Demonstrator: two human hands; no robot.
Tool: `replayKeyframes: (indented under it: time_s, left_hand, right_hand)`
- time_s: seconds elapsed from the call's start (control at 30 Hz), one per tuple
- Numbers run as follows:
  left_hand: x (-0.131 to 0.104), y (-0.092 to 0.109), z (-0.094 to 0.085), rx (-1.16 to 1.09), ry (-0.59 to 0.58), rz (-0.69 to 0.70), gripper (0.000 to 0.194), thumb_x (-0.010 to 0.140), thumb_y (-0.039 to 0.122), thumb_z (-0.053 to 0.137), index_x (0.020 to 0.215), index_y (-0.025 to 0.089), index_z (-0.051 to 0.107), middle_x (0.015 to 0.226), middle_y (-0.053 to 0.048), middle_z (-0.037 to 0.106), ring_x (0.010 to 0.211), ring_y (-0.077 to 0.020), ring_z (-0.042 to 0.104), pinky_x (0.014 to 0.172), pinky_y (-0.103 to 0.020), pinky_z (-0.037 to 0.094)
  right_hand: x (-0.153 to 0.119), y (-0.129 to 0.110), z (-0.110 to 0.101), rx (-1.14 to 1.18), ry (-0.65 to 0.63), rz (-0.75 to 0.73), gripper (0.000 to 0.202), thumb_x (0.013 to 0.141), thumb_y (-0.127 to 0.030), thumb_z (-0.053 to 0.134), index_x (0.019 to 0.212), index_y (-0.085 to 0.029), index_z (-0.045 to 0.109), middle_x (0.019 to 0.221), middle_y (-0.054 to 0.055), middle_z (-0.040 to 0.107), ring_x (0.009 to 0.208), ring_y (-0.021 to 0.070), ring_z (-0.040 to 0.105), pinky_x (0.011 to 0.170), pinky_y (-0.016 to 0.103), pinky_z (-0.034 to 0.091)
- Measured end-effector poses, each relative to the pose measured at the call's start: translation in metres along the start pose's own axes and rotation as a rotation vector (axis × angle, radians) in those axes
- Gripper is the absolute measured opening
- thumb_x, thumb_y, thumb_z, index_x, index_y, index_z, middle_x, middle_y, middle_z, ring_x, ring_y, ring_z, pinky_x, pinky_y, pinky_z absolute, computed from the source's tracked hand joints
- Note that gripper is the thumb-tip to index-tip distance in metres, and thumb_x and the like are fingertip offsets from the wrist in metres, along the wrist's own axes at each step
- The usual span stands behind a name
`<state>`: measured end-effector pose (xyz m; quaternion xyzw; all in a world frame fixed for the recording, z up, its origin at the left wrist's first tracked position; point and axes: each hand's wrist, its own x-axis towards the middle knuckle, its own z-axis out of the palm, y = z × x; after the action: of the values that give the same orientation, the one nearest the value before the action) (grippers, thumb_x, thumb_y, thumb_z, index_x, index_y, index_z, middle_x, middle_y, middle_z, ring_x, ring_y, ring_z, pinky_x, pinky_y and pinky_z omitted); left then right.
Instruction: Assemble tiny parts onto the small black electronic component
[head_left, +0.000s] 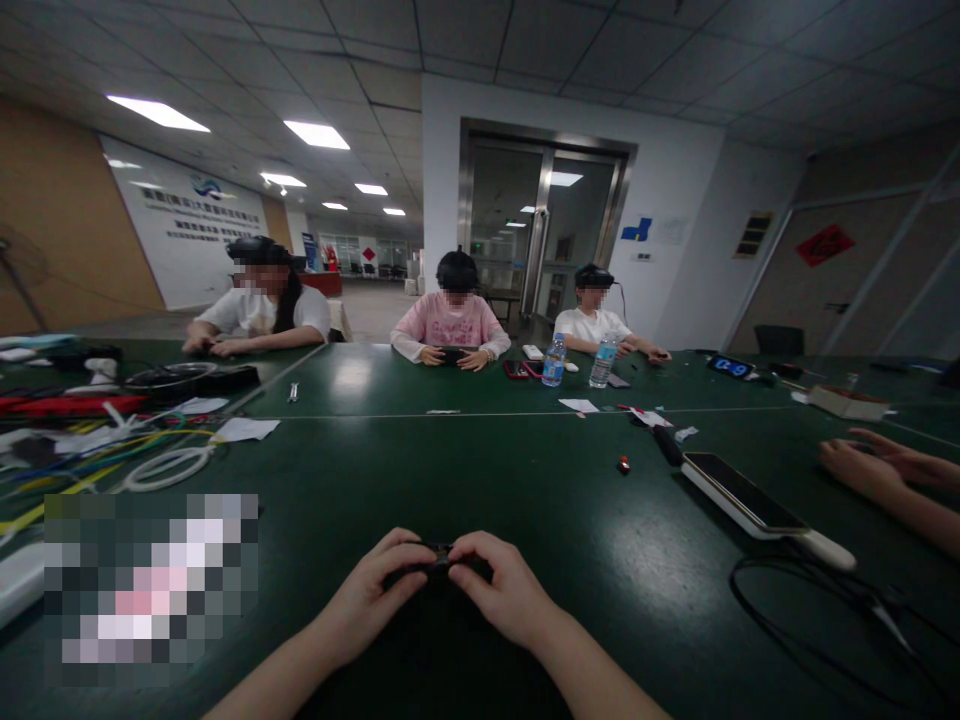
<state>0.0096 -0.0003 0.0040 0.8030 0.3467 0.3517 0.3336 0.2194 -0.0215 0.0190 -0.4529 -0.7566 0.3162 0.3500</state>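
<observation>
My left hand (pixel 375 590) and my right hand (pixel 499 580) meet near the front of the dark green table (pixel 420 470). Between their fingertips is a small dark object (pixel 442 552) with a shiny part. Thumb and fingers of each hand pinch one end of it. Most of the object is covered by the fingers, so its kind cannot be made out. The two hands are slightly apart, with the object bridging the gap.
Cables (pixel 82 450) and a pixelated patch lie left. Right are a phone (pixel 742 490) on a white holder, a black cable (pixel 817 640), a small red item (pixel 624 464) and another person's hands (pixel 877 465). Bottles (pixel 553 362) stand farther back, near three people wearing headsets.
</observation>
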Motion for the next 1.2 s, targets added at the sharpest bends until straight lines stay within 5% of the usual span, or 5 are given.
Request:
replayKeyframes:
  time_s: [1.2]
  left_hand:
    - [-0.0007, 0.0046, -0.0023, 0.000, -0.029, -0.040, 0.021, 0.085, 0.025, 0.049, 0.100, 0.028, 0.063, 0.101, -0.004, 0.054, 0.095, -0.0198, 0.054, 0.083, -0.032, 0.046]
  right_hand:
    - [-0.0002, -0.0003, -0.0009, -0.001, -0.020, 0.018, 0.011, 0.083, -0.025, 0.053, 0.092, -0.024, 0.060, 0.092, -0.001, 0.060, 0.086, 0.0151, 0.057, 0.078, 0.028, 0.044]
